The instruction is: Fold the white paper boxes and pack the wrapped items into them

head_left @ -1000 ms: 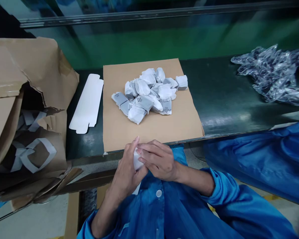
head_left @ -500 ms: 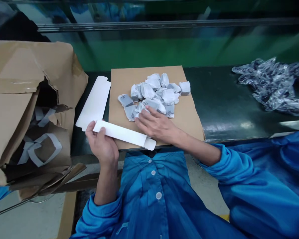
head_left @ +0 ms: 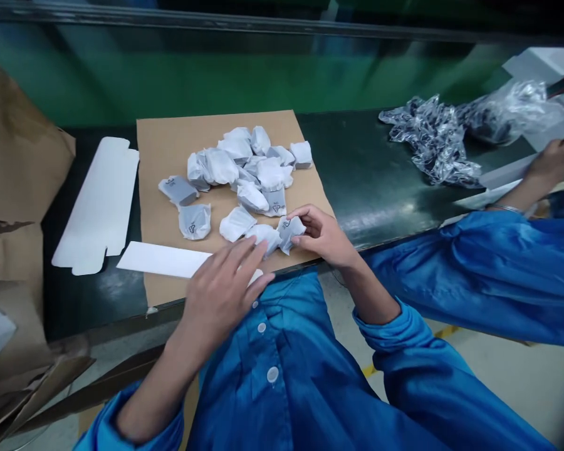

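Small packets wrapped in thin white paper lie loosely piled (head_left: 222,166) on a sheet of brown cardboard (head_left: 162,147). Near its front edge, my right hand (head_left: 324,237) has thumb and fingers around the end packet (head_left: 290,233), which bears a printed mark. That packet forms a short row with a second white packet (head_left: 264,237) and a third (head_left: 237,223). My left hand (head_left: 225,285) is open, its fingers stretched out over a narrow white carton (head_left: 162,259), with the fingertips at the middle packet. The hand hides the carton's right part.
A flat white carton blank (head_left: 101,203) lies left of the cardboard. Large torn brown cardboard (head_left: 12,207) stands at the far left. Crumpled clear plastic bags (head_left: 432,141) lie at the right, near a co-worker's hand (head_left: 557,160) and grey-white boxes (head_left: 543,66).
My left hand has let go of the white carton, which now lies on the cardboard. Several packets have come forward from the pile into a row. The view has shifted right.
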### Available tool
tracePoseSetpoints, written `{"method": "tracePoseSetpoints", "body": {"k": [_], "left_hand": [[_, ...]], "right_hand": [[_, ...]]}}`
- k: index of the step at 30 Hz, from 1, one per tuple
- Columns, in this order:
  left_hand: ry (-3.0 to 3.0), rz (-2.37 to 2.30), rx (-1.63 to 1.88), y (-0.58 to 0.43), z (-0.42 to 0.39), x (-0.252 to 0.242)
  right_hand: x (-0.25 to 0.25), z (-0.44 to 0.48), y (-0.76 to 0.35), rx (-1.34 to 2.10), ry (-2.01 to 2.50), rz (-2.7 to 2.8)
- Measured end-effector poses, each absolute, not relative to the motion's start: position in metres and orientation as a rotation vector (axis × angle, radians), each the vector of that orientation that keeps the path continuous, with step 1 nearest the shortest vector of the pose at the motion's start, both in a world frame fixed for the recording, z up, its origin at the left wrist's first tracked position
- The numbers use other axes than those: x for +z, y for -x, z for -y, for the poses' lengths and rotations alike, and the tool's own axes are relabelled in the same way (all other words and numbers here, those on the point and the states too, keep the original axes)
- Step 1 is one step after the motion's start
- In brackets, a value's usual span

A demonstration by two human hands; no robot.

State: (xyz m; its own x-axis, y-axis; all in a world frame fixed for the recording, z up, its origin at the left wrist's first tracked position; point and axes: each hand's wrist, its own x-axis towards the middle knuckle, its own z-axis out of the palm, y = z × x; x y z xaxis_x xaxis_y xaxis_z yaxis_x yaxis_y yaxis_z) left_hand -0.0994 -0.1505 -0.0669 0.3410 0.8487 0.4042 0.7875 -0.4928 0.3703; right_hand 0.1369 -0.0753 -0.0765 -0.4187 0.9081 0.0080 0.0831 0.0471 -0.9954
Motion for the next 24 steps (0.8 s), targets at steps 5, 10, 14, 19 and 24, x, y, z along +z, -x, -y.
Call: {"method": "tracePoseSetpoints", "body": {"k": [5,10,14,19,24], "left_hand": [[-2.617,-1.486,0.614,0.075,0.116,-0.064],[-2.683,-1.481,0.544,0.091,0.105,-0.07],[-2.637,-1.608,0.688,0.096,0.102,-0.071],[-2.719,-1.386,0.778,0.119,0.133,-0.061],[-2.723,-1.235,0.382,0.155,0.159,-0.059]], "right_hand": [[-0.064,0.063,-0.16,1.408,0.921,1.927],[-0.069,0.051,-0.192,1.306,0.983,1.948],[-0.067,0.053,-0.205,0.883,1.225,2.21],[-0.061,0.07,-0.199,0.353,1.274,2.588],[-0.06,0.08,-0.19,0.105,1.349,2.716]]}}
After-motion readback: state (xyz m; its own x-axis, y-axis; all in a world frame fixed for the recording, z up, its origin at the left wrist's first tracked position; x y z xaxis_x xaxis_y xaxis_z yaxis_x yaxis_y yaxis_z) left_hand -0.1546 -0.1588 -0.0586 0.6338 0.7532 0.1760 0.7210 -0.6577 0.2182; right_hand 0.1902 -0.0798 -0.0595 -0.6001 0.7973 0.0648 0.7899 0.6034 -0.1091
